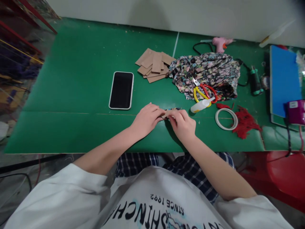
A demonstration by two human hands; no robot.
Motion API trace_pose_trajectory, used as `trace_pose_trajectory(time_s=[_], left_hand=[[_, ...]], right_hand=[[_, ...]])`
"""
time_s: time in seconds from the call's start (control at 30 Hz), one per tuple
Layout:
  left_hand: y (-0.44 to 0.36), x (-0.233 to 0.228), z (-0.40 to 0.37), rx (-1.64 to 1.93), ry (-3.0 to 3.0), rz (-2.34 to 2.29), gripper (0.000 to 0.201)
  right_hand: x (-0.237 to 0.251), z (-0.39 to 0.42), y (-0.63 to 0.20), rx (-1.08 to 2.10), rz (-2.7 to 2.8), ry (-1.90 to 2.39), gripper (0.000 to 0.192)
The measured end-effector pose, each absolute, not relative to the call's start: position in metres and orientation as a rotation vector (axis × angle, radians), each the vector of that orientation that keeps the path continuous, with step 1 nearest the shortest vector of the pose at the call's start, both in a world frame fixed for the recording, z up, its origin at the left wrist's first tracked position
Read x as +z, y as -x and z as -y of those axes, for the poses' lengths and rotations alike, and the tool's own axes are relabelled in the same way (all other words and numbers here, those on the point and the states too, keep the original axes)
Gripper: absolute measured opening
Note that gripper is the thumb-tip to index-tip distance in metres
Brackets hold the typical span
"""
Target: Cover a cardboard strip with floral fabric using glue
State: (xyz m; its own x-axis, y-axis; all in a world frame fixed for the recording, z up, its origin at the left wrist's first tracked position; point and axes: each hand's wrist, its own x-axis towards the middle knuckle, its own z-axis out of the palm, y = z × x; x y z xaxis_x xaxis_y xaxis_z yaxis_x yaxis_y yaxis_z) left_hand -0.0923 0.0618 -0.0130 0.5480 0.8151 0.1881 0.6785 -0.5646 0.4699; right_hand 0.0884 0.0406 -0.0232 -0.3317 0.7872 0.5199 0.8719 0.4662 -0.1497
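Near the front edge of the green table (71, 79), between your two hands, lies a small cardboard strip (168, 113) with dark patterned cloth (175, 109) showing along its far side. Your left hand (148, 118) pinches the strip's left end between thumb and fingers, while your right hand (184, 125) nips the other end, its fingers curled. How the cloth sits under your fingertips is hidden.

Beyond your left hand, to its left, a phone (121, 90) lies face up with a dark screen. Farther back is a loose pile of cardboard pieces (156, 63), touching a crumpled floral fabric (207, 70). On that fabric rest scissors (203, 86) with red and yellow handles; a white bottle (201, 106) lies tilted, its nozzle reaching across them. To the right of your right hand, a tape roll (217, 120) lies flat beside red scraps (246, 122).
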Motion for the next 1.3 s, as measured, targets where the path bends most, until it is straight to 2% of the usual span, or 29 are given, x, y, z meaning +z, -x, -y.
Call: trace_pose_trajectory(time_s=[0.2,0.43,0.6,0.97,1.3], left_hand=[[0.092,-0.016,-0.062,0.558,-2.462,-1.23,0.02],[0.09,-0.012,-0.061,0.556,-2.444,-1.255,0.008],[0.089,-0.011,-0.061,0.557,-2.462,-1.267,0.004],[0.09,-0.017,-0.059,0.602,-2.523,-1.247,0.009],[0.092,-0.016,-0.063,0.59,-2.467,-1.249,0.008]], right_hand=[[-0.022,-0.025,-0.094,-0.276,2.382,1.14,0.021],[-0.024,-0.029,-0.091,-0.296,2.397,1.225,0.022],[-0.028,-0.03,-0.091,-0.195,2.37,1.297,0.023],[-0.027,-0.033,-0.087,-0.051,2.434,1.455,0.026],[-0.027,-0.029,-0.091,-0.107,2.443,1.288,0.028]])
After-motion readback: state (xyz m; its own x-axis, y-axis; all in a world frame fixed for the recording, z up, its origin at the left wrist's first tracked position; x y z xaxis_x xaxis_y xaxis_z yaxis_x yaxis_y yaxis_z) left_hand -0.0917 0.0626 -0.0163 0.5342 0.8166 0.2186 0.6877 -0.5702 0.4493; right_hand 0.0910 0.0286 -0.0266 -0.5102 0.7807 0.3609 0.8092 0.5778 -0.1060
